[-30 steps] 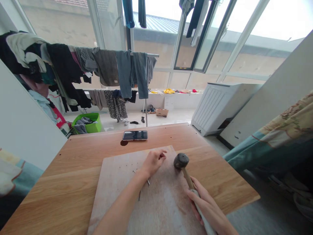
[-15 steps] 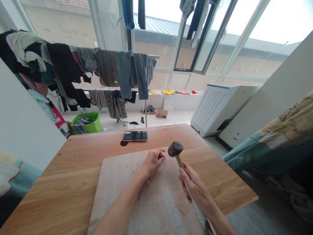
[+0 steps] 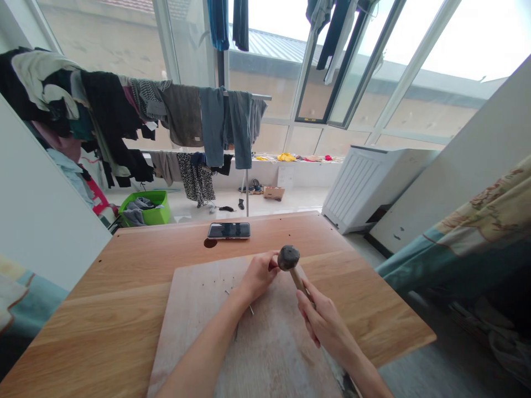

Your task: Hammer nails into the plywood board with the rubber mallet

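My right hand (image 3: 321, 315) is wrapped around the wooden handle of a hammer (image 3: 289, 258) with a dark, blocky head. The hammer head is right beside the fingertips of my left hand (image 3: 259, 275), above the far part of a pale wooden board (image 3: 199, 326). My left hand is closed in a pinch near the board's far edge; what its fingers hold is hidden behind them and the hammer head. A few loose nails (image 3: 251, 310) lie on the board by my left forearm, partly covered by it. Small dark dots run across the board's far left part.
The board lies on a wooden table (image 3: 83, 309). A phone (image 3: 229, 230) rests near the far edge, by a round hole (image 3: 210, 243). Beyond stand a laden drying rack (image 3: 261, 97), a green basket (image 3: 164, 213) and a white cabinet (image 3: 352, 185). A curtain (image 3: 448, 249) hangs at right.
The hammer head has moved left and slightly down, up to the left fingertips. My right hand has shifted left with it. My left hand stays nearly in place.
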Action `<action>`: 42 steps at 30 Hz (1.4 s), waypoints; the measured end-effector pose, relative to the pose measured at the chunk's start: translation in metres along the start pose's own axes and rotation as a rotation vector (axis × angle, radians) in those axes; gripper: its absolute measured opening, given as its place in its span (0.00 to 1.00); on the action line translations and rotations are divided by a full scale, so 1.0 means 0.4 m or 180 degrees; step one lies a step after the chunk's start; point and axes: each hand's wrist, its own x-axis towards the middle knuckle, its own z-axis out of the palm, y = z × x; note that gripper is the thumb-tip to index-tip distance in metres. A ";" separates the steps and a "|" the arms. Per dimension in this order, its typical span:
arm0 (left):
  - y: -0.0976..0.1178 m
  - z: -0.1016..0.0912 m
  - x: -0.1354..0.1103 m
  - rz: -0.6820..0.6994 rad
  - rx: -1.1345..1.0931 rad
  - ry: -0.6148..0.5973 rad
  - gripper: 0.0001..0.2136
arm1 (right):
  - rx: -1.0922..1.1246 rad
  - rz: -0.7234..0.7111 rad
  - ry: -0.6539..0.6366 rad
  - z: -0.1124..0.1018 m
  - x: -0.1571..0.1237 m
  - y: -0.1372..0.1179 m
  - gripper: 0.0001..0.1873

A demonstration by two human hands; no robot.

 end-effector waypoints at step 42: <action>0.110 -0.131 -0.019 -0.0391 0.1915 -0.1382 0.17 | 0.0221 0.0371 0.0236 -0.007 -0.044 0.093 0.26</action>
